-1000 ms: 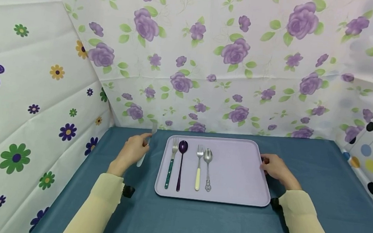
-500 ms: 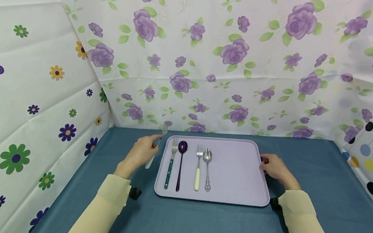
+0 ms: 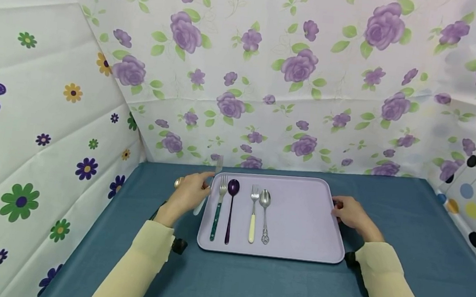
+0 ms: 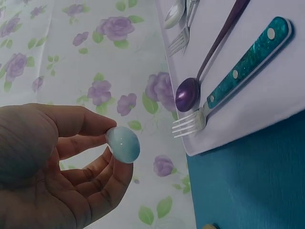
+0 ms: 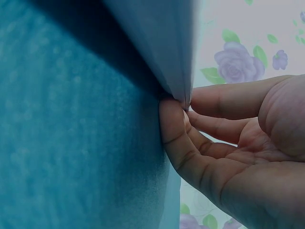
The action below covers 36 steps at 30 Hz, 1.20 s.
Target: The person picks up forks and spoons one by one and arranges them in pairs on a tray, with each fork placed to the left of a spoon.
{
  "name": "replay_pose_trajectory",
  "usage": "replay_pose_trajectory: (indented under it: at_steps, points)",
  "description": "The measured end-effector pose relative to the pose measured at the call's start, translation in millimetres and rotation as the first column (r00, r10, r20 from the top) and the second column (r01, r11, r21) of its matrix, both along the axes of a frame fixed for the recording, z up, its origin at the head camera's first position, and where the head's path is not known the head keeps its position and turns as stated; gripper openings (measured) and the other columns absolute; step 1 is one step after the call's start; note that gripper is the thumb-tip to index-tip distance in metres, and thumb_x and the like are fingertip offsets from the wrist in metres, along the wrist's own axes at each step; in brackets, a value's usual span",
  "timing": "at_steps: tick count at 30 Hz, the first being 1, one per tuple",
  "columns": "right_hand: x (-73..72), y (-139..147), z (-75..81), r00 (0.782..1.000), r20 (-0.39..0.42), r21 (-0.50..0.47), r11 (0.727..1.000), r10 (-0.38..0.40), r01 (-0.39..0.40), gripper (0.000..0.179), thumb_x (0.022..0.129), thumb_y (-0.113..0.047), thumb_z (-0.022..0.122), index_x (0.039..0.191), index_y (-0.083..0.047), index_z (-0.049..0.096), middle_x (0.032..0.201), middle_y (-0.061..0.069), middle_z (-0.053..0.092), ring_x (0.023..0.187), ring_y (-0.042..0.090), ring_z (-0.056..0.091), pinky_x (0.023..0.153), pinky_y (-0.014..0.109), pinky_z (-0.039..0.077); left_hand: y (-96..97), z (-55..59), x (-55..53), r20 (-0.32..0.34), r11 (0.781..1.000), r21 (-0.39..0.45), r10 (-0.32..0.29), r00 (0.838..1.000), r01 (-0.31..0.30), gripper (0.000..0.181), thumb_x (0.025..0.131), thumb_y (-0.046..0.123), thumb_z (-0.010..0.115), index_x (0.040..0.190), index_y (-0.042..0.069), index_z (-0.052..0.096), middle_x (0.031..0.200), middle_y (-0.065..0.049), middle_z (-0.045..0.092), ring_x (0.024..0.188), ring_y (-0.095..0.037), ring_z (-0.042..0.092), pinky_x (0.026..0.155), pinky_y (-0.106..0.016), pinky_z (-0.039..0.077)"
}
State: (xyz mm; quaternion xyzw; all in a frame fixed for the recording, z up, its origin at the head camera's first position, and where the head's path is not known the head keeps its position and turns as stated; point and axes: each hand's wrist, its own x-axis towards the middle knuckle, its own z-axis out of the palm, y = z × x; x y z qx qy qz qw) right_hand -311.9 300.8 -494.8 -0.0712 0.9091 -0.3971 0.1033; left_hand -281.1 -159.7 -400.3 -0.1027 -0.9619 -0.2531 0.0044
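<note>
In the head view my left hand (image 3: 191, 192) pinches a fork (image 3: 219, 163) with a pale blue handle, above the tray's left edge. The left wrist view shows the handle's rounded end (image 4: 125, 144) between thumb and fingers; the tines are hidden there. My right hand (image 3: 351, 212) grips the right rim of the lilac tray (image 3: 300, 221), thumb and fingers on either side of it in the right wrist view. On the tray lie a green-handled fork (image 3: 216, 218), a purple spoon (image 3: 230, 210), a cream-handled fork (image 3: 252, 226) and a silver ornate spoon (image 3: 265, 213).
A small gold rounded object (image 3: 179, 182), partly hidden, lies behind my left hand. Blue cloth (image 3: 276, 291) covers the table. A floral sheet (image 3: 245, 72) hangs at the back, with patterned sheets at both sides.
My left hand has moved right with the blue-handled fork, from beside the tray to its left edge. The gold object has come into sight behind it. My right hand stays at the rim.
</note>
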Motion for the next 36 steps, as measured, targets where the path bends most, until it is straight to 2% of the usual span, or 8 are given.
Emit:
replay_pose_trajectory:
  at_steps: [7, 14, 17, 21, 24, 27, 31, 36]
  points:
    - [0.4, 0.4, 0.2, 1.0, 0.008, -0.002, 1.0, -0.004, 0.004, 0.051, 0.097, 0.004, 0.056, 0.142, 0.023, 0.044, 0.082, 0.01, 0.052, 0.071, 0.02, 0.061, 0.063, 0.034, 0.054, 5.2, -2.4, 0.0, 0.024, 1.0, 0.004, -0.017, 1.0, 0.016, 0.051, 0.1, 0.004, 0.06, 0.151, 0.006, 0.054, 0.081, -0.007, 0.061, 0.058, -0.015, 0.049, 0.052, -0.027, 0.039]
    - [0.6, 0.1, 1.0, 1.0, 0.007, -0.003, 1.0, -0.001, 0.001, 0.05, 0.097, 0.004, 0.055, 0.141, 0.024, 0.044, 0.081, 0.009, 0.051, 0.071, 0.02, 0.06, 0.063, 0.034, 0.053, 10.9, -2.6, 2.0, 0.02, 0.998, 0.041, -0.057, 0.998, 0.056, 0.053, 0.099, 0.001, 0.057, 0.152, 0.004, 0.053, 0.062, -0.002, 0.048, 0.048, -0.011, 0.034, 0.047, -0.026, 0.028]
    - [0.6, 0.1, 1.2, 1.0, 0.009, -0.002, 1.0, 0.001, -0.001, 0.05, 0.097, 0.004, 0.055, 0.141, 0.024, 0.044, 0.081, 0.009, 0.051, 0.071, 0.02, 0.06, 0.064, 0.034, 0.053, 15.1, -3.3, 2.7, 0.016, 0.997, 0.041, -0.066, 0.998, 0.065, 0.053, 0.098, 0.0, 0.056, 0.152, 0.004, 0.053, 0.068, -0.003, 0.053, 0.05, -0.012, 0.037, 0.048, -0.026, 0.03]
    - [0.1, 0.8, 1.0, 1.0, 0.016, -0.003, 1.0, 0.004, -0.004, 0.051, 0.097, 0.004, 0.055, 0.142, 0.024, 0.043, 0.081, 0.009, 0.051, 0.071, 0.019, 0.061, 0.064, 0.034, 0.054, 23.2, -6.5, 0.7, 0.004, 0.998, 0.014, -0.068, 0.998, 0.068, 0.051, 0.1, 0.002, 0.06, 0.15, 0.007, 0.056, 0.086, -0.007, 0.065, 0.058, -0.015, 0.05, 0.053, -0.028, 0.039]
    - [-0.7, 1.5, -0.3, 1.0, 0.028, -0.004, 1.0, 0.003, -0.003, 0.052, 0.097, 0.003, 0.055, 0.143, 0.023, 0.042, 0.081, 0.009, 0.05, 0.072, 0.02, 0.061, 0.064, 0.034, 0.054, 30.8, -8.6, -1.6, 0.0, 0.997, 0.01, -0.075, 0.997, 0.075, 0.051, 0.1, 0.004, 0.061, 0.15, 0.009, 0.056, 0.088, -0.006, 0.066, 0.06, -0.015, 0.053, 0.055, -0.029, 0.041]
    - [-1.3, 2.3, -1.1, 0.999, 0.043, -0.004, 1.0, 0.002, -0.002, 0.053, 0.098, 0.002, 0.054, 0.145, 0.022, 0.041, 0.081, 0.009, 0.049, 0.072, 0.021, 0.061, 0.065, 0.034, 0.054, 38.3, -9.6, -2.7, 0.009, 0.995, 0.024, -0.093, 0.996, 0.093, 0.052, 0.1, 0.002, 0.059, 0.151, 0.009, 0.055, 0.075, -0.002, 0.059, 0.054, -0.013, 0.044, 0.051, -0.027, 0.035]
    - [-1.6, 2.5, -0.8, 0.999, 0.046, -0.002, 1.0, 0.003, -0.003, 0.053, 0.098, 0.002, 0.054, 0.145, 0.022, 0.041, 0.081, 0.009, 0.05, 0.073, 0.021, 0.061, 0.065, 0.034, 0.054, 47.2, -10.1, -3.0, 0.017, 0.992, 0.035, -0.126, 0.992, 0.125, 0.052, 0.101, 0.002, 0.056, 0.153, 0.007, 0.052, 0.06, 0.001, 0.041, 0.047, -0.012, 0.028, 0.047, -0.027, 0.023]
    - [-0.9, 1.2, -0.2, 1.0, 0.025, -0.001, 1.0, 0.001, -0.001, 0.053, 0.097, 0.003, 0.055, 0.143, 0.023, 0.042, 0.082, 0.01, 0.053, 0.072, 0.021, 0.063, 0.064, 0.034, 0.055, 60.3, -10.2, -4.3, -0.001, 0.987, 0.016, -0.16, 0.987, 0.16, 0.05, 0.102, 0.004, 0.058, 0.152, 0.007, 0.053, 0.059, 0.003, 0.038, 0.05, -0.01, 0.028, 0.05, -0.026, 0.024]
